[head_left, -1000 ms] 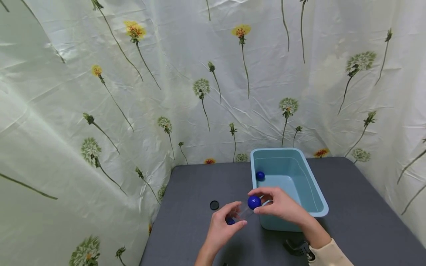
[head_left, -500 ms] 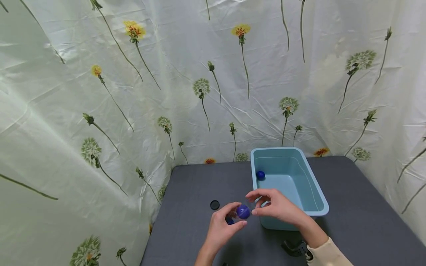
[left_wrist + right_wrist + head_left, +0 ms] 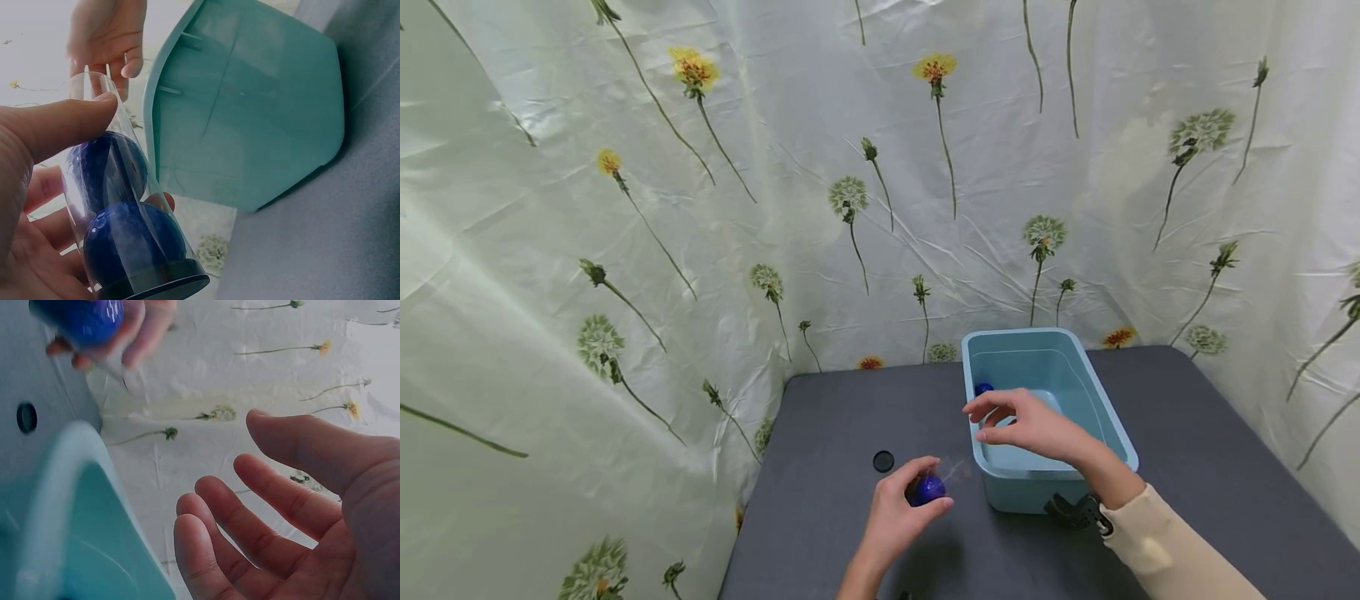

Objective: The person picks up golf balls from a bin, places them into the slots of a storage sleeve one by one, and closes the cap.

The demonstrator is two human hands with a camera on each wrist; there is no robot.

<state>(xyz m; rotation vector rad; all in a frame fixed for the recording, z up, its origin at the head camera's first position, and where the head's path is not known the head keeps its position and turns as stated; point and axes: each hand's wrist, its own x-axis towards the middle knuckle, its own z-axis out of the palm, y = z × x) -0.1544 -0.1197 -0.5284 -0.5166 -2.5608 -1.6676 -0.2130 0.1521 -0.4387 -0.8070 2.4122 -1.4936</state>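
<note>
My left hand (image 3: 898, 510) grips a clear plastic tube (image 3: 957, 471) in its thumb and fingers. Inside, as the left wrist view shows, an upper blue ball (image 3: 103, 165) rests against a lower blue ball (image 3: 134, 240). A black cap (image 3: 165, 282) closes the tube's lower end; its upper end is uncovered and leans toward the bin. Over the near left part of the light blue bin (image 3: 1052, 475) hovers my right hand (image 3: 1033, 425), its fingers loosely bent and holding nothing. Another blue ball (image 3: 983, 388) lies in the bin's left side, partly behind that hand.
A round black cap (image 3: 883, 461) lies on the dark grey table (image 3: 842, 417), left of the bin. A black strap (image 3: 1075, 510) hangs at my right wrist by the bin's near wall. A flower-printed curtain (image 3: 820, 208) stands behind and along the left.
The ball at my right fingertips has been let go into the tube and has slid down to the other ball. My right hand has moved up and away, over the bin.
</note>
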